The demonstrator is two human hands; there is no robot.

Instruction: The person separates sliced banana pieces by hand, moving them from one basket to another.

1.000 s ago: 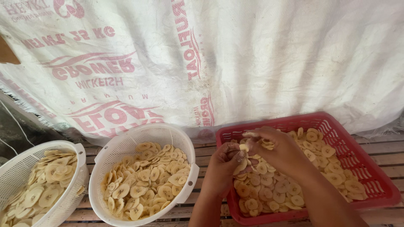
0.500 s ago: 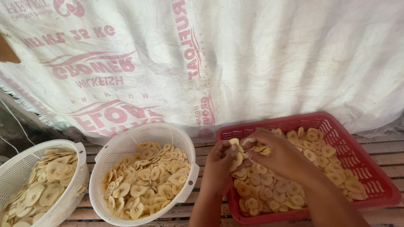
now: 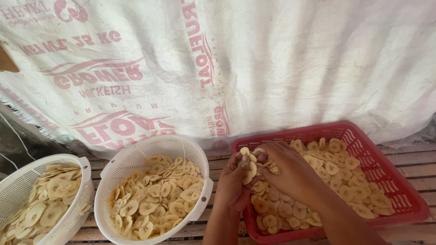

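My left hand (image 3: 234, 181) and my right hand (image 3: 290, 170) meet over the left end of a red plastic basket (image 3: 399, 181) filled with pale yellow banana slices (image 3: 345, 181). Together the hands hold a small stack of slices (image 3: 249, 165), pinched between the fingers just above the basket's left rim. The right hand covers part of the pile. To the left stands a round white colander (image 3: 136, 156) holding many loose slices (image 3: 156, 195).
A second white colander (image 3: 77, 213) with slices sits at the far left edge. All three containers rest on wooden slats (image 3: 408, 159). A white woven sack sheet with red print (image 3: 227, 68) hangs behind as a backdrop.
Both hands have shifted a little to the left along the basket, carrying the slices toward its left rim. The containers have not moved.
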